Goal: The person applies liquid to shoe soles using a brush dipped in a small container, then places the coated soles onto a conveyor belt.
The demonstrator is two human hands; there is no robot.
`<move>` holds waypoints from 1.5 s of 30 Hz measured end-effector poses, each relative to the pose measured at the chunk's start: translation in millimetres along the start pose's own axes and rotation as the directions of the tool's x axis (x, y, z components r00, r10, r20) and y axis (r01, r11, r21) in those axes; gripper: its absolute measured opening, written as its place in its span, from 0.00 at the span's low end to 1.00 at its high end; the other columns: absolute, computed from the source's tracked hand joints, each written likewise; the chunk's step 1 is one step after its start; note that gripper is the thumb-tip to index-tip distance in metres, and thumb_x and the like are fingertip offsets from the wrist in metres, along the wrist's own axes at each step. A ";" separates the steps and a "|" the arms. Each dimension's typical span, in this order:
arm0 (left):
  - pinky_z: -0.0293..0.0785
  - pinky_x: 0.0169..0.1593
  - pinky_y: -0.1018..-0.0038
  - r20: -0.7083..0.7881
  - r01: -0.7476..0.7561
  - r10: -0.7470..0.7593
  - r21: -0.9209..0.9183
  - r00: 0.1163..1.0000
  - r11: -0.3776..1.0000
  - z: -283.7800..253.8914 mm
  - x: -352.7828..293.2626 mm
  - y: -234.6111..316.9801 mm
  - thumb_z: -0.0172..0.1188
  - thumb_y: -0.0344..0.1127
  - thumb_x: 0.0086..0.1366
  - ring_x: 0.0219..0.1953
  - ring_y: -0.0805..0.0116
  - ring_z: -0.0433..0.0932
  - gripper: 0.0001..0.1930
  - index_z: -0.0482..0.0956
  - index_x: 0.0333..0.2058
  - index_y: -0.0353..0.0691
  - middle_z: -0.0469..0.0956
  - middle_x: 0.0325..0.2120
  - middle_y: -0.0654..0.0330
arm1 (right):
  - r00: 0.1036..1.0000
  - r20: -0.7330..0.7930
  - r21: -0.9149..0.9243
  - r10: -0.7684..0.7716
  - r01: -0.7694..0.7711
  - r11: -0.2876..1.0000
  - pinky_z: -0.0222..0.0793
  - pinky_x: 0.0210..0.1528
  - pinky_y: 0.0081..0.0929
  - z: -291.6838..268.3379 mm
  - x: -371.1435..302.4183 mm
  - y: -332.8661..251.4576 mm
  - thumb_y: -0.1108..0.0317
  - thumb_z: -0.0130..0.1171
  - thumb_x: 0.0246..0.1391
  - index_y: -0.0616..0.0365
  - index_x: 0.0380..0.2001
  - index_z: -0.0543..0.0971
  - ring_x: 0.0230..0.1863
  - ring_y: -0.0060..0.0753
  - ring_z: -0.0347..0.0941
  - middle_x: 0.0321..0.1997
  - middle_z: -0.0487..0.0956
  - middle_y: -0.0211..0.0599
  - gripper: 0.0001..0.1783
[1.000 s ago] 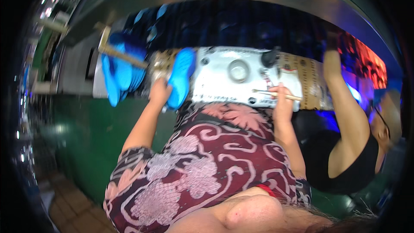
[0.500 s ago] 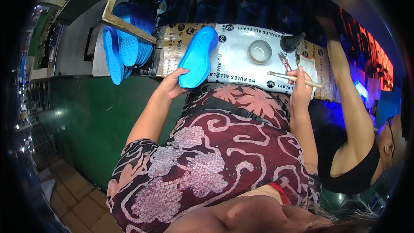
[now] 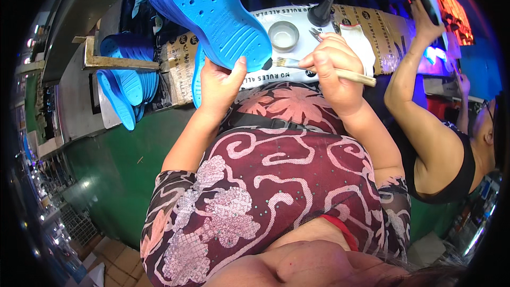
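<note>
My left hand (image 3: 220, 87) grips a blue foam shoe sole (image 3: 212, 24) by its heel end, thumb on top. The sole is lifted and tilted, with small holes over its front part and ridges toward the heel. A second blue sole (image 3: 197, 77) shows partly behind my left hand; whether that hand touches it, I cannot tell. In my right hand (image 3: 337, 72), closed round its wooden handle, is a brush (image 3: 358, 78). Its bristles are at the heel edge of the lifted sole. A round bowl (image 3: 283, 37) with pale contents stands just beyond the brush.
More blue soles (image 3: 127, 82) are stacked at the left beside a wooden bar (image 3: 125, 64). A black cone-shaped nozzle (image 3: 321, 11), pliers (image 3: 315, 34) and a white cloth (image 3: 358, 45) lie on the wrapped work surface (image 3: 388, 42). A co-worker's arm (image 3: 406, 74) reaches forward at the right.
The sole has come up off the work surface toward me, showing a second one below. My right hand has moved left, bringing the brush to the sole's heel. The view has shifted.
</note>
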State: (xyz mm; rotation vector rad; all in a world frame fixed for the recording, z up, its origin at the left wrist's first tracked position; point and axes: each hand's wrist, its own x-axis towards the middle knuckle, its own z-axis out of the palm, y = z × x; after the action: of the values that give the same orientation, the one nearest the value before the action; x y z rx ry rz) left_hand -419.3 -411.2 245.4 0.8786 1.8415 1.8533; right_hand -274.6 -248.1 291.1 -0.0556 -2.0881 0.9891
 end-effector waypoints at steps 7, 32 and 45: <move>0.70 0.38 0.78 0.005 -0.093 0.093 0.041 0.996 0.995 16.9 -3.2 4.0 0.58 0.25 0.53 0.33 0.75 0.74 0.14 0.69 0.40 0.31 0.76 0.32 0.58 | 0.999 0.015 -0.078 -0.034 0.035 0.996 0.59 0.33 0.29 9.8 -8.7 7.7 0.69 0.53 0.50 0.57 0.12 0.75 0.19 0.35 0.65 0.15 0.72 0.33 0.14; 0.70 0.34 0.80 0.058 -0.293 0.288 0.202 0.956 0.934 12.7 -3.7 -7.9 0.58 0.22 0.49 0.30 0.76 0.74 0.15 0.70 0.38 0.31 0.76 0.29 0.57 | 0.998 0.024 -0.125 -0.056 0.058 0.990 0.60 0.31 0.31 10.2 -12.5 5.1 0.66 0.56 0.47 0.58 0.12 0.75 0.18 0.36 0.65 0.12 0.69 0.33 0.14; 0.71 0.32 0.78 0.004 -0.423 0.433 0.231 0.901 0.876 17.9 -0.7 -9.6 0.59 0.23 0.47 0.26 0.72 0.76 0.14 0.71 0.35 0.33 0.77 0.25 0.57 | 0.998 0.051 -0.086 -0.028 0.032 0.996 0.63 0.37 0.30 6.8 -15.5 3.4 0.66 0.55 0.48 0.60 0.14 0.76 0.18 0.35 0.65 0.14 0.71 0.34 0.13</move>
State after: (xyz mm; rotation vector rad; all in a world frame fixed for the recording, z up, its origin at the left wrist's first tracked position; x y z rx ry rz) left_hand -408.3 -397.7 234.9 1.4369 2.0428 1.9437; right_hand -269.8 -255.5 276.3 -0.0444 -2.1705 0.8893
